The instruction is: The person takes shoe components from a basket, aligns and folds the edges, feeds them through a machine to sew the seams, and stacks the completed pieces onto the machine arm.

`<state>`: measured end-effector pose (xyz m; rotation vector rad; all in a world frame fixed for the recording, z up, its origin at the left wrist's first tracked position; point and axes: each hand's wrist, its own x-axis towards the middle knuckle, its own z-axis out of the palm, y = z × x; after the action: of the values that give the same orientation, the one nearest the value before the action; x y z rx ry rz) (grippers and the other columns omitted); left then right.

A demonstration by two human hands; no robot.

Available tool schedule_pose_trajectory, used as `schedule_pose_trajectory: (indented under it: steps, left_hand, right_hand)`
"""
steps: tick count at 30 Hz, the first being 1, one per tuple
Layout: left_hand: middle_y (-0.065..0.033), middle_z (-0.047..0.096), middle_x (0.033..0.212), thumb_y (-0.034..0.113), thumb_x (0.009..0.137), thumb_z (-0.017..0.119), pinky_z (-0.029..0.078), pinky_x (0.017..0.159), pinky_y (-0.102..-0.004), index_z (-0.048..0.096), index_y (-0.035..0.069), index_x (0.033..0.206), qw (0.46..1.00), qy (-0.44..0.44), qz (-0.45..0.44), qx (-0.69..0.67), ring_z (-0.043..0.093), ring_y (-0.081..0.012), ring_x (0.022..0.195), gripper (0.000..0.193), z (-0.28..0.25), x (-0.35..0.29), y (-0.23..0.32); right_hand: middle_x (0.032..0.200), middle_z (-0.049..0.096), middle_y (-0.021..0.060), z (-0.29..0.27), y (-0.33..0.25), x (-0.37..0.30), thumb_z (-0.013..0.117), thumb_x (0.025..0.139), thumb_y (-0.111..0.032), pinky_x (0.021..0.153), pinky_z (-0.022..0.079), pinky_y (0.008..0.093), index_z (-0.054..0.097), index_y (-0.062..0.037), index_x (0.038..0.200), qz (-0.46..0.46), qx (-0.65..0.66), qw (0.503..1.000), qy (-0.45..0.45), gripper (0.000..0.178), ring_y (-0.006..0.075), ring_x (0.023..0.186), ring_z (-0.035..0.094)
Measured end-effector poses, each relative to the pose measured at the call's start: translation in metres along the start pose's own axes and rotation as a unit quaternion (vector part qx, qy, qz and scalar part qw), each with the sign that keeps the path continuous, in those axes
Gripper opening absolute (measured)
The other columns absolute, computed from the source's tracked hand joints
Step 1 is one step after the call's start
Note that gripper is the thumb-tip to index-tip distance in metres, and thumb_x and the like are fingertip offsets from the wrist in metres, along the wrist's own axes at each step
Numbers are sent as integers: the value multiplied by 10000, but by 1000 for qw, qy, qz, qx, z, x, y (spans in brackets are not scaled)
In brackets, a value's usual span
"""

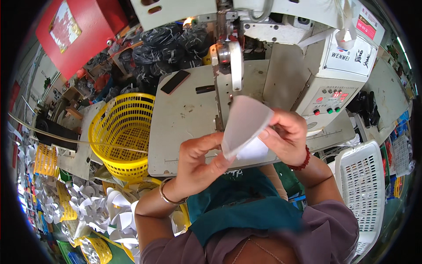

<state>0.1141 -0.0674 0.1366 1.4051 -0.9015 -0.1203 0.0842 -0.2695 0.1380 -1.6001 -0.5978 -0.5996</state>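
Above the light grey table, a curved white piece is held: its near left corner is pinched by the left hand's nearly closed fingers, its right edge by the right hand's.

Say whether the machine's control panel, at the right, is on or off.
On: red digits glow on the control panel.

Scene bright, light fairly even. White tube light glowed at upper right, small warm lamp at top. Black plastic bags carried scattered glints. Pale curved sheet looked slightly soft. Smeared blur covered part of the teal apron. Straight edges bowed toward the rim; corners fell to black.
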Motion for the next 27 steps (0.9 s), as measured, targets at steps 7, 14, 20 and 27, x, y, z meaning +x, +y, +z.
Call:
schedule_pose_trajectory:
  steps: [7, 14, 20, 27]
  left_hand:
    - [-36, 609, 933, 32, 895, 526, 448, 715, -224, 587, -36, 1108, 975, -41, -82, -204, 537, -71, 812, 232, -14, -19, -11]
    - [-68, 638, 943, 43, 858, 525, 434, 763, -224, 595, -65, 1064, 963, -57, -125, -233, 557, -88, 843, 242, -56, -49, -7]
    - [0, 593, 841, 31, 880, 499, 406, 666, -197, 598, -53, 1034, 970, -36, -136, -200, 489, -42, 759, 202, -87, -87, 8]
    - [28, 491, 720, 4, 857, 495, 329, 569, -198, 576, -49, 862, 974, 9, -169, -151, 391, -34, 672, 97, -108, -115, 24]
  right_hand:
    - [657, 610, 67, 19, -13, -20, 707, 731, -30, 451, 407, 257, 617, -8, 767, -104, -126, 981, -103, 99, 156, 498, 563]
    - [584, 580, 77, 51, -22, -24, 572, 824, -125, 440, 404, 304, 600, -7, 658, -90, -85, 991, -48, 205, 211, 478, 546]
    - [608, 584, 93, 106, -15, 3, 575, 799, -55, 450, 419, 296, 600, 14, 697, -113, -59, 986, -109, 125, 212, 486, 549]
    - [702, 600, 113, 133, -5, 12, 591, 806, -48, 478, 432, 269, 602, 32, 802, -156, -9, 979, -131, 82, 186, 528, 555]
